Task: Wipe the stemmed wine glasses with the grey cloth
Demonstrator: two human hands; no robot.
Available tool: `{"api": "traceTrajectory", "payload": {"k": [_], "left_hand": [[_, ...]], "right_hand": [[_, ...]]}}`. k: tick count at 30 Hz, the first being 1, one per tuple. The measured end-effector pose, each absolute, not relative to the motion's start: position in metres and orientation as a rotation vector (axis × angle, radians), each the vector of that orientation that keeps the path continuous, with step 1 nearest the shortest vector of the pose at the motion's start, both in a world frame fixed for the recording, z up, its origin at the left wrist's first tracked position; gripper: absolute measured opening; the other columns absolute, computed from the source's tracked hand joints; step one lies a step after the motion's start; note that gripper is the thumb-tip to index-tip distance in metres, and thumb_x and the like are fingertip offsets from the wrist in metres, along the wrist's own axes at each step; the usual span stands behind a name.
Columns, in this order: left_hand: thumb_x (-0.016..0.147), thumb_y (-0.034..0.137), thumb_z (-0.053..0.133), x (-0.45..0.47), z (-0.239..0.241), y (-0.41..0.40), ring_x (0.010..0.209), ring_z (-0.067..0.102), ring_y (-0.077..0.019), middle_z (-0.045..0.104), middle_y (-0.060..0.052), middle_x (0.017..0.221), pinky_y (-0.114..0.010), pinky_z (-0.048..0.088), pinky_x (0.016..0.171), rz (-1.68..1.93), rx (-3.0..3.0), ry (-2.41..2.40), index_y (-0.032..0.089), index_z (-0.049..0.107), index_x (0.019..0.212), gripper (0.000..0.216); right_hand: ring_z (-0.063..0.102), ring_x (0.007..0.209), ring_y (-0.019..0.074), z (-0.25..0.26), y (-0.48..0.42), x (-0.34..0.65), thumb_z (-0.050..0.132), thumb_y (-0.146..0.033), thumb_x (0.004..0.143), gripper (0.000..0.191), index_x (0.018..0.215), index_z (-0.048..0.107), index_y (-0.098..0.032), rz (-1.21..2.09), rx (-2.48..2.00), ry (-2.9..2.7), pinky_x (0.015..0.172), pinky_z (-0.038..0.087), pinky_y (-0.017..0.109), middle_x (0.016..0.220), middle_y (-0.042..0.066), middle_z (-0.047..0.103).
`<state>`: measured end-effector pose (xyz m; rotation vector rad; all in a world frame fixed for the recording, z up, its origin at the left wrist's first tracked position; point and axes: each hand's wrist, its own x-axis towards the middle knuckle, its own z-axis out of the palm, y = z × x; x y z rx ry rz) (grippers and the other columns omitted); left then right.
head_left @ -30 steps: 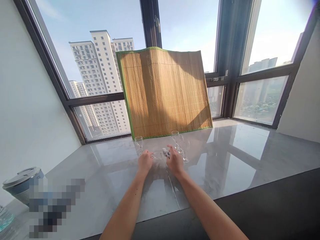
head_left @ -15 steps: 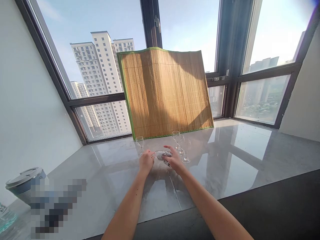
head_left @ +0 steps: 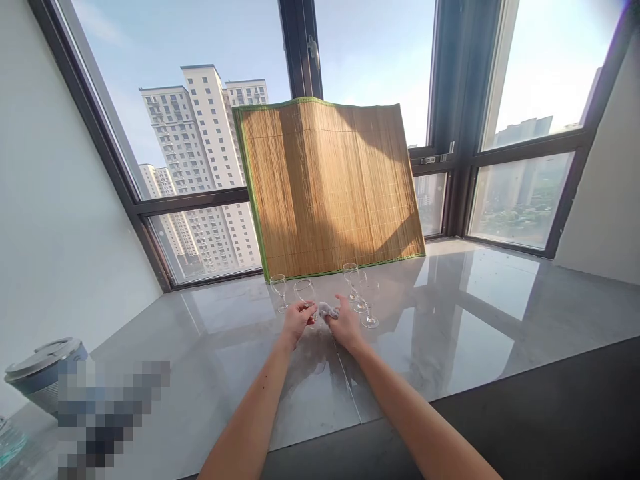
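My left hand is closed on a small clear stemmed glass, which stands upright with its bowl above my fingers. The fingers hide much of its stem. To its right, my right hand grips a crumpled whitish-grey cloth, with the index finger stretched forward. A gap shows between the cloth and the glass. Another stemmed glass stands just left of the held one. Three more clear glasses stand close together beyond and beside my right hand, the nearest glass with its foot on the glossy ledge.
Behind the glasses a bamboo mat with green edging leans on the window frame. The grey stone ledge reflects the light. At the left stands a lidded cup, beside a blurred-out patch. A clear greenish container shows at the lower left.
The glass has gone from lying sideways between my hands to upright in my left hand. The cloth in my right hand has come away from it.
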<state>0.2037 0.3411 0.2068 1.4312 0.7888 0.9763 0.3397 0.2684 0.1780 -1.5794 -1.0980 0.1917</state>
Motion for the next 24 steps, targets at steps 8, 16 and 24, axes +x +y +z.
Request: {"api": "traceTrajectory", "payload": {"k": [8,16,24], "left_hand": [[0.066,0.037,0.078,0.202,0.208,0.344,0.058,0.055,-0.0067,0.064,-0.001,0.076,-0.024,0.054,0.064,1.024,1.245,0.663,0.015,0.064,0.084,0.032],[0.064,0.038,0.08,0.208,0.189,0.353,0.051,0.053,-0.0089,0.055,0.003,0.057,-0.025,0.053,0.055,1.038,1.492,0.936,0.014,0.067,0.077,0.031],[0.057,0.043,0.083,0.214,0.202,0.335,0.051,0.052,-0.0083,0.056,0.003,0.058,-0.023,0.05,0.053,0.966,1.468,0.832,0.014,0.067,0.078,0.04]], "right_hand": [[0.066,0.079,0.0233,0.18,0.265,0.341,0.062,-0.023,0.071,0.064,0.133,0.049,-0.018,0.258,-1.68,-1.056,0.069,0.045,0.031,0.083,0.004,0.069],[0.065,0.075,0.0208,0.183,0.269,0.338,0.064,-0.025,0.068,0.067,0.132,0.047,-0.017,0.356,-1.5,-0.993,0.068,0.047,0.03,0.081,0.002,0.069],[0.064,0.07,0.0183,0.173,0.271,0.337,0.059,-0.021,0.074,0.058,0.131,0.047,-0.02,0.34,-1.524,-1.234,0.066,0.044,0.028,0.078,0.0,0.069]]}}
